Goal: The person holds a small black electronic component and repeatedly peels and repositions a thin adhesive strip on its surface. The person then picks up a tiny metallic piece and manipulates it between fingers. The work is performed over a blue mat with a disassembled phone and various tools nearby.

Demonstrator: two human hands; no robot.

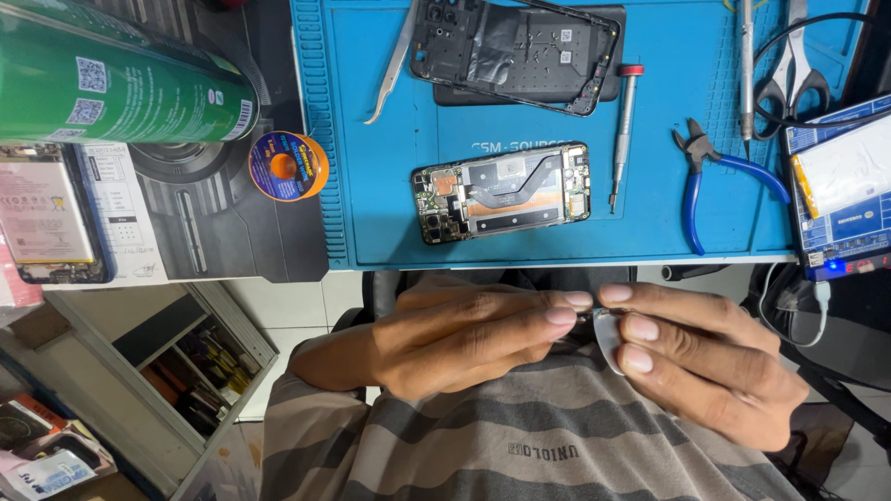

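We hold a small white pick (608,336) between both our hands, below the blue mat (390,130) and close to our striped shirt (520,436). The fingers (640,327) of our right hand (705,357) are closed on the pick. The fingertips of our left hand (464,336) pinch together and touch its top edge, where a tiny dark bit shows; we cannot tell what that bit is. The pick is thin, pale and rounded. Both hands lie sideways, fingertips meeting in the middle. On the mat, above our hands, lies an open phone (501,192) with its insides showing. Right of the phone lie a screwdriver (624,139) and blue pliers (710,181).
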